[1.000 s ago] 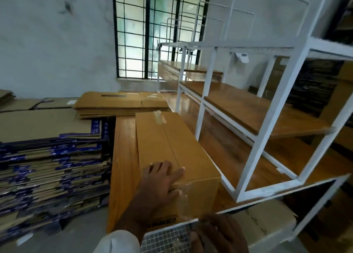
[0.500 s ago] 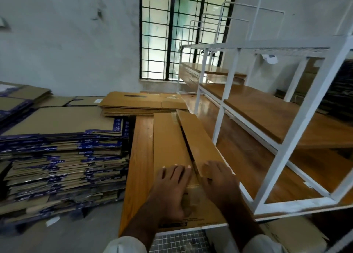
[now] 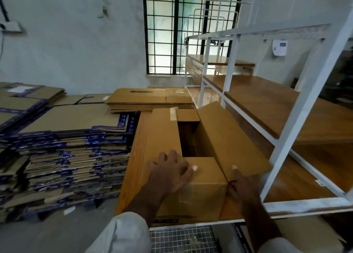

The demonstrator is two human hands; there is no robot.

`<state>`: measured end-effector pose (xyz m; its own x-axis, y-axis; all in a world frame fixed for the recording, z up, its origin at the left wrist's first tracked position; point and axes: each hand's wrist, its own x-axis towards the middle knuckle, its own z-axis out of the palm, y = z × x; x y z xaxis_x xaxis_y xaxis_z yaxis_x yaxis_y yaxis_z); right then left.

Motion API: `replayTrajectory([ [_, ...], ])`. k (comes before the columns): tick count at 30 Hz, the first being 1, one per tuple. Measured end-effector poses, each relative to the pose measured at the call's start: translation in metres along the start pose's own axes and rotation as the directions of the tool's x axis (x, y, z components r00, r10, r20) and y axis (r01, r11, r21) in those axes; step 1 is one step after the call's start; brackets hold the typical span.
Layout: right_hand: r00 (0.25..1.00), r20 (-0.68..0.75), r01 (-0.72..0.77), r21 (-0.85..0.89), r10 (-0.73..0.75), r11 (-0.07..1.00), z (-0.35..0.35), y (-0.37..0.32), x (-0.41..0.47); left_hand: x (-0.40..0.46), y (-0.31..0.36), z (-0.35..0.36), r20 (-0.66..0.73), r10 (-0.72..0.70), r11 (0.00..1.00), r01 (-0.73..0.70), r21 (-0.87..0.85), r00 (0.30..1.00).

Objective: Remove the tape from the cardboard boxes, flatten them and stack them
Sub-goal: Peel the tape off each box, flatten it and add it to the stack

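Open cardboard box of smooth brown corrugated board, at 6 o'clock on a glossy wood-grain shelf. Left hand lies flat on the near flap, fingers spread and straight. Right hand touches the raised long flap at 4 o'clock; whether its fingers are curled cannot be told. A tape remnant clings at 12 o'clock. Flattened stacks stand at 9 o'clock; a white metal frame at 3 o'clock; a barred window in the plastered wall at 12.
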<state>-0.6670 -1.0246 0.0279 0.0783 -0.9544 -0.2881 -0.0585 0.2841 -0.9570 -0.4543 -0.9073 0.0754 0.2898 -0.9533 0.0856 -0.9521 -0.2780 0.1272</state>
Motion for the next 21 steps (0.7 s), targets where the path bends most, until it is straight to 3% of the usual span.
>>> replayTrajectory([
  [3, 0.996, 0.086, 0.005, 0.078, -0.011, 0.997, -0.001, 0.001, -0.004, -0.001, 0.001, -0.001, -0.079, -0.031, 0.999, 0.031, -0.012, 0.996],
  [6, 0.988, 0.130, 0.072, 0.062, -0.079, 0.995, 0.000, 0.002, -0.009, -0.005, -0.004, -0.013, -0.251, -0.062, 0.979, 0.009, -0.206, 0.966],
  [8, 0.979, 0.131, 0.167, -0.096, -0.154, 0.981, 0.003, 0.006, -0.014, -0.012, -0.017, -0.027, -0.426, -0.204, 0.918, 0.022, -0.395, 0.881],
  [10, 0.964, 0.149, 0.243, -0.160, -0.220, 0.957, 0.005, 0.011, -0.017, -0.027, -0.037, -0.035, -0.495, -0.440, 0.791, 0.063, -0.608, 0.750],
  [12, 0.965, 0.156, 0.236, -0.148, -0.213, 0.960, 0.009, 0.018, -0.013, -0.048, -0.058, -0.030, -0.405, -0.672, 0.537, 0.031, -0.843, 0.620],
  [14, 0.965, 0.171, 0.218, -0.107, -0.198, 0.970, 0.009, 0.021, -0.007, -0.063, -0.075, -0.021, -0.083, -0.858, 0.042, -0.091, -0.995, 0.506],
  [15, 0.965, 0.181, 0.211, -0.098, -0.191, 0.973, 0.008, 0.021, -0.008, -0.068, -0.081, -0.015, 0.119, -0.876, -0.216, -0.159, -0.963, 0.467],
  [16, 0.965, 0.185, 0.205, -0.093, -0.185, 0.974, 0.008, 0.020, -0.008, -0.070, -0.086, -0.008, 0.274, -0.859, -0.384, -0.190, -0.904, 0.433],
  [18, 0.965, 0.186, 0.200, -0.076, -0.183, 0.977, 0.008, 0.023, -0.005, -0.077, -0.089, 0.010, 0.428, -0.802, -0.534, -0.179, -0.827, 0.416],
  [21, 0.963, 0.205, 0.189, -0.059, -0.173, 0.980, 0.008, 0.033, 0.008, -0.083, -0.091, 0.038, 0.478, -0.741, -0.589, -0.115, -0.800, 0.472],
])
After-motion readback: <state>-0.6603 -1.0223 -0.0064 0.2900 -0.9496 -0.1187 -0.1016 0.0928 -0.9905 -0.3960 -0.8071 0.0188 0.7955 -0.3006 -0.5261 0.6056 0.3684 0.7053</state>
